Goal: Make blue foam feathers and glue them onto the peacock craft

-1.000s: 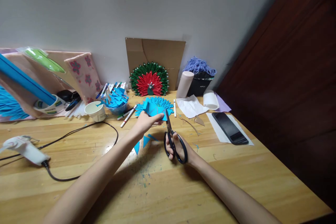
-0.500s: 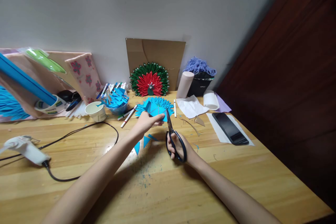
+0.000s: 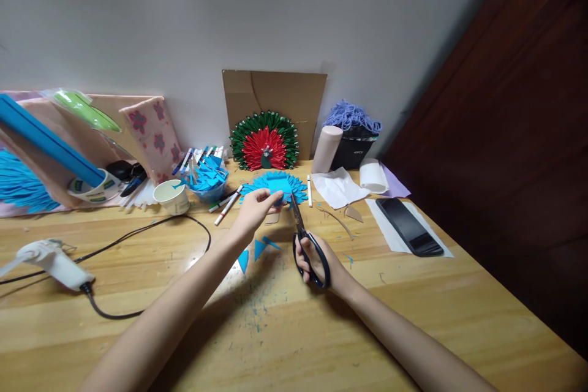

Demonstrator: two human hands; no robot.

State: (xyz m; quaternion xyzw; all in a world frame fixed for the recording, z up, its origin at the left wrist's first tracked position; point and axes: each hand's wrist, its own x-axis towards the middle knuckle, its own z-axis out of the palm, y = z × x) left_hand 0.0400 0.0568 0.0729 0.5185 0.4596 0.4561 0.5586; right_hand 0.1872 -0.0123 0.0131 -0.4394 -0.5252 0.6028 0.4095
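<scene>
Between thumb and fingers my left hand (image 3: 256,211) pinches a blue piece of paper or felt (image 3: 278,185). My right hand (image 3: 321,263) is closed round the black handles of a pair of scissors (image 3: 299,220). Their blades point up and away, with the tips at the right edge of the blue piece; whether they are cutting into it I cannot tell. Just behind lies a blue fringed fan shape (image 3: 250,187), partly hidden by the piece and my left hand. Small blue offcuts (image 3: 260,249) lie on the table below my left hand.
A green and red peacock craft (image 3: 265,144) leans on cardboard (image 3: 285,92). At left are a bowl of blue strips (image 3: 207,177), a paper cup (image 3: 171,197) and a corded white glue gun (image 3: 59,266). A phone (image 3: 408,226) and a pale cylinder (image 3: 327,148) are at right.
The blue piece has turned in my left hand and now shows a squarer outline. The scissors stay beside its right edge. The whole view has shifted slightly.
</scene>
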